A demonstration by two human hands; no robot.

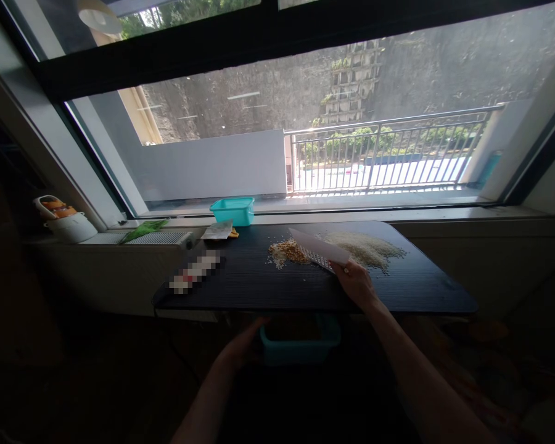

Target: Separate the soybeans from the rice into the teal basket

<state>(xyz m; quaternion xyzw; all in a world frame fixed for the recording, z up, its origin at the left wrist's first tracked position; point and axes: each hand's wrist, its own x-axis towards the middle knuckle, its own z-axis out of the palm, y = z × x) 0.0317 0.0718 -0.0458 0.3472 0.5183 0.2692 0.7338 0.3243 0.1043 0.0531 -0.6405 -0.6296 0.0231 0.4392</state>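
My right hand (355,283) is closed on a flat white perforated scraper (318,248), holding it slanted over the black table (268,287). The scraper's edge rests between a small tan pile of grains (287,251) and a wider pile of white rice (367,248). My left hand (244,346) grips the side of a teal plastic tub (300,340) held just below the table's near edge, in shadow. The tub's contents are too dark to make out.
A second teal tub (232,210) stands on the window sill. Beside it lie a small packet (218,230) and a green cloth (143,230). A white pot (69,226) sits at the far left. A blurred label (195,271) lies on the table's left part.
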